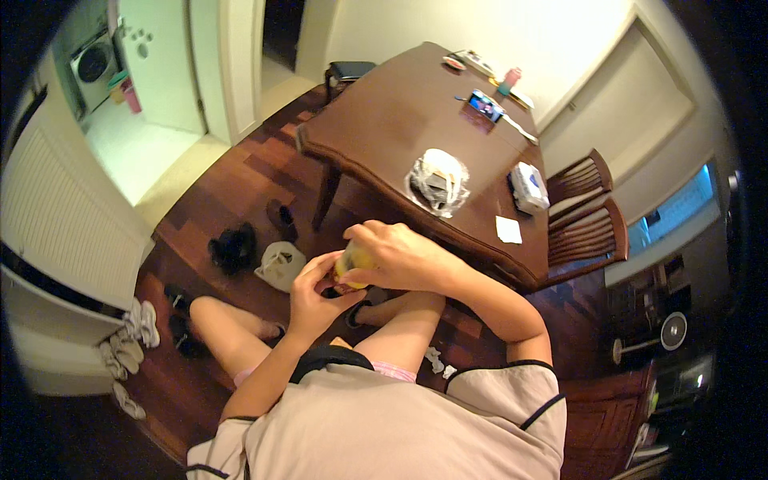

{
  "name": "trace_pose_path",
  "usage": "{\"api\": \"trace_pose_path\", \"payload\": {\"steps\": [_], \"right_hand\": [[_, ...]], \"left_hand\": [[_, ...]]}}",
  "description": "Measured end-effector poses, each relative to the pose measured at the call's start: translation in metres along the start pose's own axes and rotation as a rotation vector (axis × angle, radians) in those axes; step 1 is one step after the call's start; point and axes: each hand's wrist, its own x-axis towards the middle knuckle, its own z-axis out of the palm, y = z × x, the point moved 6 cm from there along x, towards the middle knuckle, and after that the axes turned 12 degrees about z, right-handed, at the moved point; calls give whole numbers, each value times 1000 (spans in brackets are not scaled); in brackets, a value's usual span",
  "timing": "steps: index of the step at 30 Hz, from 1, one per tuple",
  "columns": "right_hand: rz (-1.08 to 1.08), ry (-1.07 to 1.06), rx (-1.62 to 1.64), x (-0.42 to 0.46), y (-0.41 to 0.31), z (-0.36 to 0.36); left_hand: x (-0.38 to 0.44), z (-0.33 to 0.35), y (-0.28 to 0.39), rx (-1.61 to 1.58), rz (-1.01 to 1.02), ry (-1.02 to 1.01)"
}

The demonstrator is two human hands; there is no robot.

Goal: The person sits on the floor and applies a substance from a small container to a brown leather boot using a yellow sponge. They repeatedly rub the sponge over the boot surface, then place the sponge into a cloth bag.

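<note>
Above my knees, both hands meet around a small roundish yellow thing (358, 259), with a reddish patch at its lower edge. Blur and the fingers across it keep me from telling what it is. My left hand (318, 294) cups it from the left and below, fingers curled against its side. From above and the right, my right hand (399, 255) curves over its top, thumb along the near side. Beneath my hands, a white plastic bag (281, 267) sits on the dark wood floor. Clear crumpled plastic wrap around a white item (441, 180) lies near the table's front edge.
The wooden table (384, 114) ahead bears a lit phone (486, 106), a pink and teal bottle (510, 81), a white pack (529, 187) and a white paper (509, 230). Chairs (585, 240) stand right. Black bag-like item (233, 247), shoes (149, 324) and crumpled tissues (435, 360) lie on the floor.
</note>
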Motion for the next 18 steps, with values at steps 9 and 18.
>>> {"api": "trace_pose_path", "payload": {"steps": [9,18], "right_hand": [[-105,242,351,-2,9,20],[-109,437,599,-8,4,22]], "left_hand": [[-12,3,-19,-161,-84,-33],[-15,-3,5,-128,-47,79]]}}
